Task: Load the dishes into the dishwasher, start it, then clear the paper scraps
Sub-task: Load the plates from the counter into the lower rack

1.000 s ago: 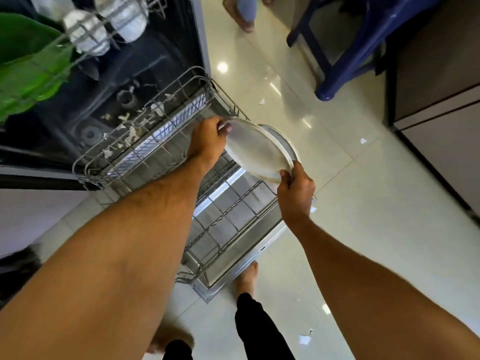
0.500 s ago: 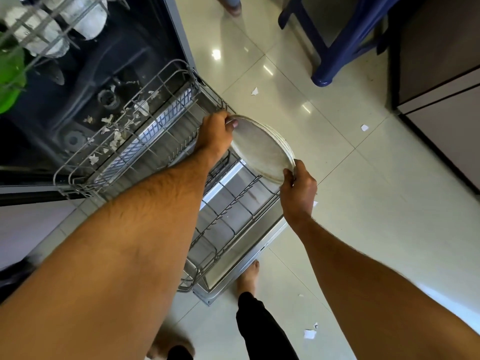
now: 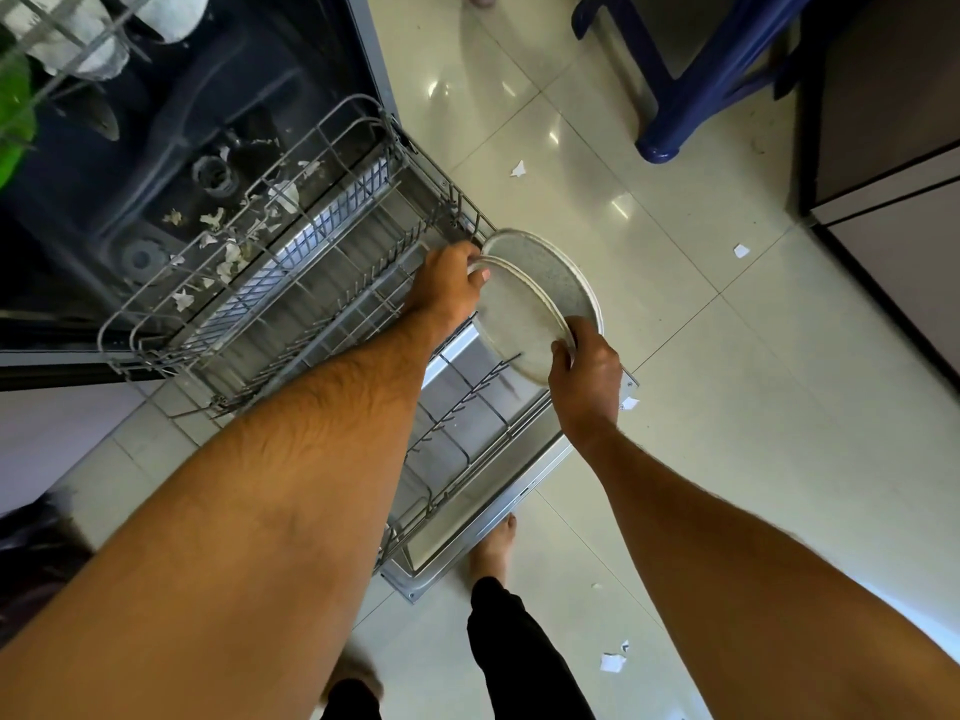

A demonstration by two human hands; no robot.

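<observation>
Two speckled grey plates stand on edge at the right side of the pulled-out lower rack (image 3: pixel 332 148). My left hand (image 3: pixel 447 283) grips the top rim of the front plate (image 3: pixel 519 319), thumb across its face. My right hand (image 3: pixel 587 381) pinches the same plate's lower rim. The back plate (image 3: pixel 571 272) stands just behind it, partly hidden. White paper scraps (image 3: pixel 228 252) lie in the dishwasher tub (image 3: pixel 171 122), and more scraps (image 3: pixel 612 662) lie on the floor.
The open dishwasher door (image 3: pixel 467 553) lies flat under the rack. The upper rack (image 3: pixel 62 39) holds white cups and a green item. A blue plastic chair (image 3: pixel 691 96) and a cabinet (image 3: pixel 893 174) stand to the right. My bare foot (image 3: pixel 493 553) is beside the door.
The front plate has tilted more upright over the rack and now stands apart from the back plate. Both hands kept their hold on its rim.
</observation>
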